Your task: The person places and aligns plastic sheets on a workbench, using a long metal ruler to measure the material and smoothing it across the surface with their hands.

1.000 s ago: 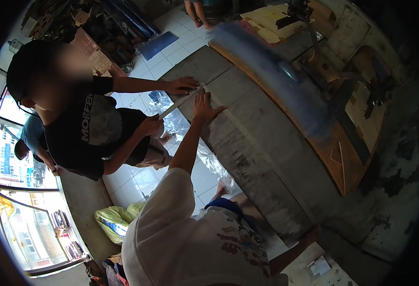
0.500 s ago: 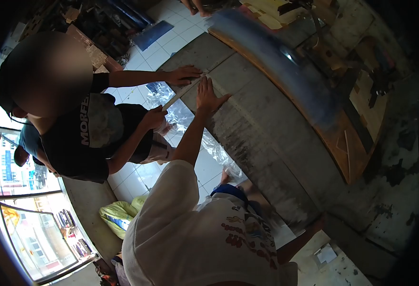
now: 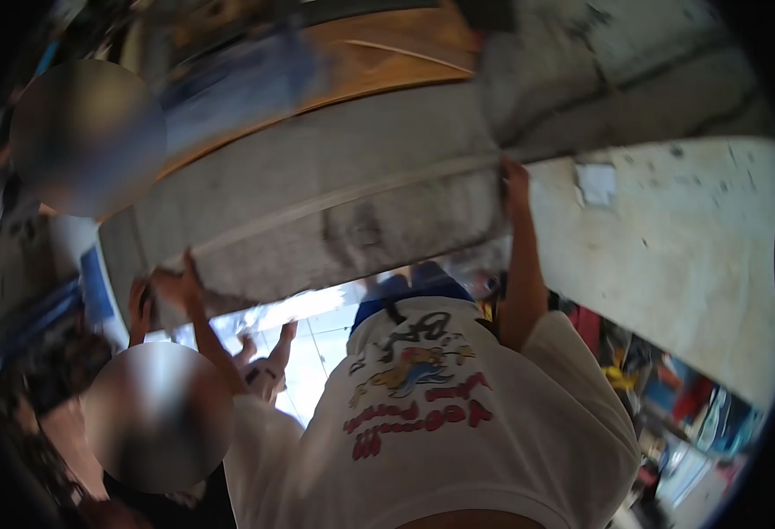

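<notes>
Grey board [image 3: 326, 181], one; one left hand [image 3: 176, 285] and one right hand [image 3: 516, 183] at opposite ends, each grip's closure unclear.

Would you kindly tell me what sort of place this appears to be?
Probably a workshop, perhaps for woodwork: it shows a long, scuffed grey worktop, a flat brown wooden board bearing a thin pale strip, and a pale, dark-spotted flat surface.

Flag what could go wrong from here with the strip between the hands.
The long pale strip appears to run from the left hand to the right hand across the gray work surface; movement at either end might skew it. A co-worker's hand is close beside the left hand, so the two could bump.
</notes>
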`<state>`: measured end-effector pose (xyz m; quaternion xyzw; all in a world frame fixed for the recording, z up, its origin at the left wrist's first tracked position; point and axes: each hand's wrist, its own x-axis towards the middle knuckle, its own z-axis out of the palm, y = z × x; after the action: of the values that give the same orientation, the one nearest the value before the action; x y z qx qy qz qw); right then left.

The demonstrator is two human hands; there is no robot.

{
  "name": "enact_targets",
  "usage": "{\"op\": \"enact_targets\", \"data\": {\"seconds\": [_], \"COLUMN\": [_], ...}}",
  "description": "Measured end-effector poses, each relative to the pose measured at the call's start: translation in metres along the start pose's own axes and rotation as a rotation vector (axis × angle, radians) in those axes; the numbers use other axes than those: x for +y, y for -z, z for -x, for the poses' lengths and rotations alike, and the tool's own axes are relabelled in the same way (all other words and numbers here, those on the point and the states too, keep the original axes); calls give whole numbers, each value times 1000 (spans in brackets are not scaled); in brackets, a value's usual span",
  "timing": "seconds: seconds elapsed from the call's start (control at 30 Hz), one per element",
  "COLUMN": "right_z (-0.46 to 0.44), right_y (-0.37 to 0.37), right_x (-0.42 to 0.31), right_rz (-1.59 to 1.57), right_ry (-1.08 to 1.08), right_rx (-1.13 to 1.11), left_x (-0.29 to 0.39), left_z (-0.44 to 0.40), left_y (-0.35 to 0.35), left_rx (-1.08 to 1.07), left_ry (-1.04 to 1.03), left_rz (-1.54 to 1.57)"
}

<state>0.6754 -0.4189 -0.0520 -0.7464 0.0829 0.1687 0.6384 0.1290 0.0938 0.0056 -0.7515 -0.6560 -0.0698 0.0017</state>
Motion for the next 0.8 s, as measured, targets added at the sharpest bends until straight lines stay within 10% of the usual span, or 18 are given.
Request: {"op": "enact_targets", "data": {"seconds": [0.8], "right_z": [35], "right_y": [-16], "right_x": [-33], "right_rz": [-12], "right_ry": [48], "right_rx": [8], "left_x": [-20], "left_z": [1], "left_y": [-23], "left_rx": [187], "left_ry": [14], "left_rz": [-23]}}
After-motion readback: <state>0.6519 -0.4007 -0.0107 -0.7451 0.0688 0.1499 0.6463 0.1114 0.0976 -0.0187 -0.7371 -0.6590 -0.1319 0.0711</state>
